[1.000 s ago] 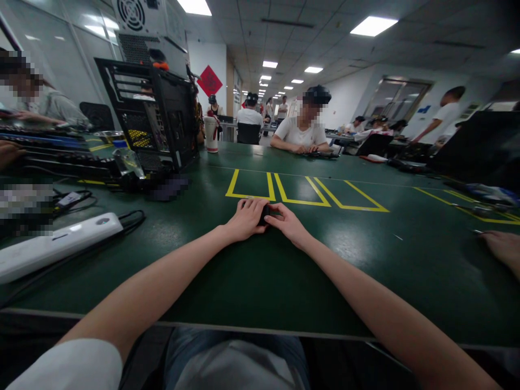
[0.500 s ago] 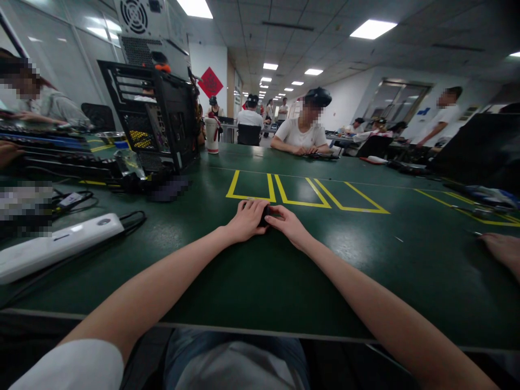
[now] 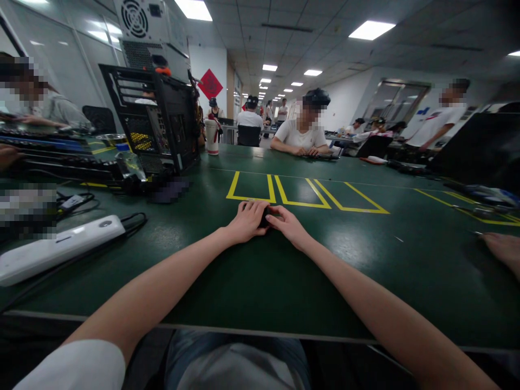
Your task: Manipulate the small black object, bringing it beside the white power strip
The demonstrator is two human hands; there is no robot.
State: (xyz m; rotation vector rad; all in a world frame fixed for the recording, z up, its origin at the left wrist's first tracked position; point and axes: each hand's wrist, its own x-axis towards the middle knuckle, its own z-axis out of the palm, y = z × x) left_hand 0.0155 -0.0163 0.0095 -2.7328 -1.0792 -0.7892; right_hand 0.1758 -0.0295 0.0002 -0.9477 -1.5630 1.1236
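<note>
A small black object (image 3: 264, 218) is between my two hands on the green table (image 3: 260, 281), just in front of the yellow tape outlines (image 3: 303, 205). My left hand (image 3: 248, 221) curves over its left side, fingers wrapped round it. From the right, my right hand (image 3: 286, 225) grips its edge with thumb and fingers. Most of the object is hidden by the fingers, so its exact shape cannot be made out.
At the left are a white power strip (image 3: 60, 248) with black cables and a black computer case (image 3: 162, 116). A cup (image 3: 212, 136) stands beside the case. Across the table sits a person (image 3: 303, 130); another person's hand (image 3: 504, 250) is at the right edge.
Both my hands and the black object look almost unmoved. In the background at the right, a standing person has shifted slightly.
</note>
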